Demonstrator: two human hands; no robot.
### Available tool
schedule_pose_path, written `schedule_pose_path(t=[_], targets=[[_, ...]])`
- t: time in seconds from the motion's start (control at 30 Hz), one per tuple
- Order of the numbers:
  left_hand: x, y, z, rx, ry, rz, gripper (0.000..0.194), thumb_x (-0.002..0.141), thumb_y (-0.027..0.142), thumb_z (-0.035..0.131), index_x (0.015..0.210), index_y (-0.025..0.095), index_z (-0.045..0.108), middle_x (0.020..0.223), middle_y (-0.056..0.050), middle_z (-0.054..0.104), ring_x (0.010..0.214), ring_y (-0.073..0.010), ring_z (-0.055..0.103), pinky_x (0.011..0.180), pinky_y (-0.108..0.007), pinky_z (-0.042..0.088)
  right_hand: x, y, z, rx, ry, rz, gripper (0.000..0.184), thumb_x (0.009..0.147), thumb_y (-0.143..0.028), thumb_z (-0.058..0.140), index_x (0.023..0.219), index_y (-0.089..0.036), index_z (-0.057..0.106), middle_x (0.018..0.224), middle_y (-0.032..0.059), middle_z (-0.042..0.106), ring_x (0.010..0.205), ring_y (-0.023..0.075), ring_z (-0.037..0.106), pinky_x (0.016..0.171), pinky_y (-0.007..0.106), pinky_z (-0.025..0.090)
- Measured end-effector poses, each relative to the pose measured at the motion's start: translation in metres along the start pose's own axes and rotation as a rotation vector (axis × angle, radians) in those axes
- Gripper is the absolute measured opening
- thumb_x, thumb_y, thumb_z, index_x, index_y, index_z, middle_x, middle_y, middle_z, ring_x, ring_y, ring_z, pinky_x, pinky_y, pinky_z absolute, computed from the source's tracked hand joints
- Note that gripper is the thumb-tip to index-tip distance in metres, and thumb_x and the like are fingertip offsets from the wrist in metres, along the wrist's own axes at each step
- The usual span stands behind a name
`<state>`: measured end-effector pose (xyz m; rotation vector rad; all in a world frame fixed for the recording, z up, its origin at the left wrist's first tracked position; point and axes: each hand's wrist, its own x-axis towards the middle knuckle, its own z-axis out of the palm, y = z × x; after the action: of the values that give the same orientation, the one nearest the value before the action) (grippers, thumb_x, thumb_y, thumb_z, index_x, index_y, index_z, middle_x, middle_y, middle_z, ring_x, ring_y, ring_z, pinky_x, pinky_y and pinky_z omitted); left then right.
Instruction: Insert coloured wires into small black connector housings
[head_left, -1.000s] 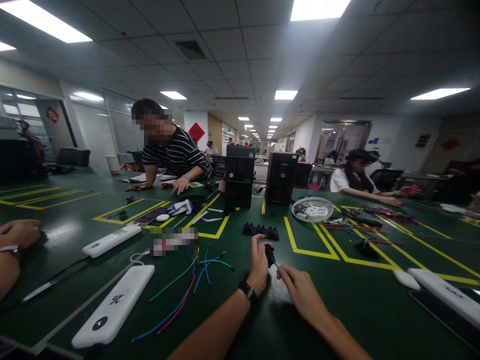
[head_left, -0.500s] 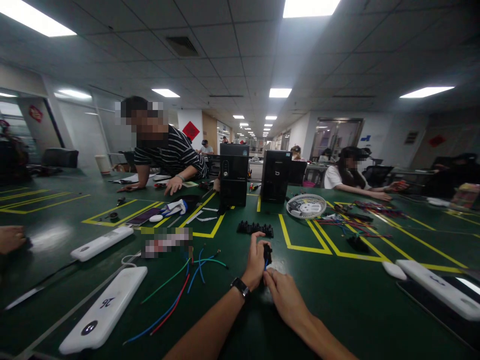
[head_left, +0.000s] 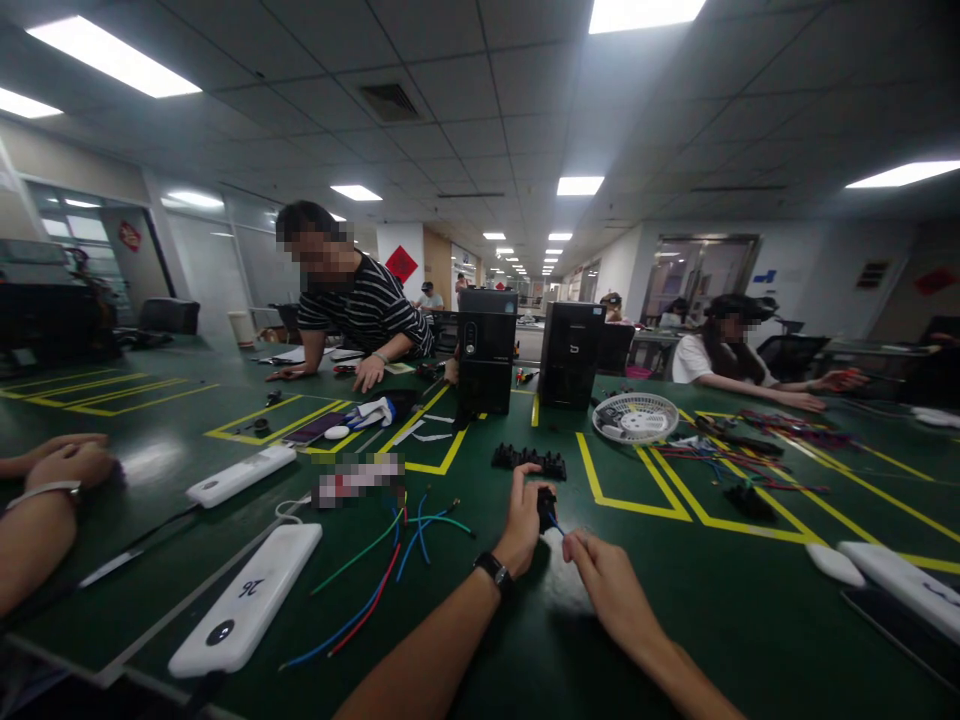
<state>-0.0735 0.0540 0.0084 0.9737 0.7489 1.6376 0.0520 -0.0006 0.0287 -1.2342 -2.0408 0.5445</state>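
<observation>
My left hand (head_left: 523, 520), a dark watch on its wrist, grips a small black block (head_left: 547, 508) that looks like a terminal block. My right hand (head_left: 604, 570) pinches a short blue wire (head_left: 556, 524), whose far end meets the block; whether it sits inside cannot be told. Just beyond, a black strip with several upright posts (head_left: 529, 460) lies on the green table. To the left are loose wires: a green wire (head_left: 352, 556), a red wire (head_left: 367, 606) and blue wires (head_left: 330, 645), some crossing each other.
White power banks (head_left: 247, 600) lie at left and right. Two black computer towers (head_left: 486, 350) stand farther back, beside a round white basket (head_left: 634, 417). Bundled wires (head_left: 787, 430) lie at right. A co-worker in stripes (head_left: 360, 310) leans on the table; another person's hands (head_left: 67, 470) rest at left.
My right hand moved in close to the block along the blue wire, then drew back a little to the right. My left hand keeps its hold. The view swung left and back.
</observation>
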Motion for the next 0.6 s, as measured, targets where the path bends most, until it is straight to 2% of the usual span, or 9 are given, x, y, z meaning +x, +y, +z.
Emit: schedule_pose_path(t=[0.13,0.27,0.37,0.47,0.53,0.6], targets=[[-0.003,0.0,0.003,0.07,-0.024,0.026,0.03,0.084,0.04,0.046,0.108,0.024,0.043,0.078,0.0,0.058,0.06,-0.0101,0.053,0.056,-0.021,0.041,0.004,0.002,-0.017,-0.002,0.044,0.037,0.046,0.092,-0.048,0.031,0.07,-0.019,0.059,0.055,-0.0015,0.053,0.052,0.0147,0.049,0.052,0.024,0.033],[0.001,0.005,0.009,-0.124,0.031,-0.06,0.035,0.079,0.038,0.05,0.109,0.024,0.039,0.075,0.0,0.057,0.057,-0.0112,0.053,0.053,-0.023,0.041,-0.003,0.002,-0.007,-0.036,0.033,0.008,0.043,0.093,-0.044,0.03,0.07,-0.02,0.057,0.061,0.0005,0.058,0.057,0.0158,0.054,0.056,0.025,0.035],[0.014,0.021,-0.004,-0.324,0.177,-0.043,0.034,0.078,0.035,0.048,0.107,0.024,0.036,0.071,0.001,0.056,0.058,-0.0118,0.055,0.055,-0.025,0.043,-0.012,0.003,0.01,-0.068,-0.099,-0.015,0.041,0.094,-0.04,0.03,0.069,-0.02,0.056,0.063,0.0017,0.061,0.059,0.0169,0.058,0.059,0.026,0.037],[0.025,0.037,-0.024,-0.348,0.278,0.05,0.033,0.077,0.033,0.048,0.107,0.026,0.035,0.074,0.001,0.057,0.061,-0.0126,0.057,0.058,-0.027,0.044,-0.015,0.003,0.018,-0.047,-0.143,-0.027,0.041,0.095,-0.038,0.029,0.07,-0.021,0.056,0.064,0.0017,0.062,0.06,0.0168,0.059,0.06,0.027,0.037],[0.024,0.038,-0.031,-0.297,0.269,0.023,0.034,0.077,0.035,0.049,0.107,0.025,0.036,0.073,0.001,0.058,0.059,-0.0136,0.058,0.058,-0.028,0.045,-0.012,0.002,0.017,-0.023,-0.096,-0.042,0.04,0.096,-0.038,0.028,0.072,-0.021,0.055,0.066,0.0018,0.061,0.062,0.0167,0.059,0.061,0.027,0.038],[0.017,0.029,-0.026,-0.245,0.199,-0.084,0.032,0.079,0.037,0.047,0.106,0.023,0.037,0.069,0.001,0.058,0.057,-0.0145,0.058,0.058,-0.029,0.045,-0.008,0.003,0.012,-0.017,-0.021,-0.039,0.04,0.096,-0.04,0.027,0.072,-0.021,0.053,0.067,0.0025,0.06,0.063,0.017,0.058,0.061,0.027,0.039]])
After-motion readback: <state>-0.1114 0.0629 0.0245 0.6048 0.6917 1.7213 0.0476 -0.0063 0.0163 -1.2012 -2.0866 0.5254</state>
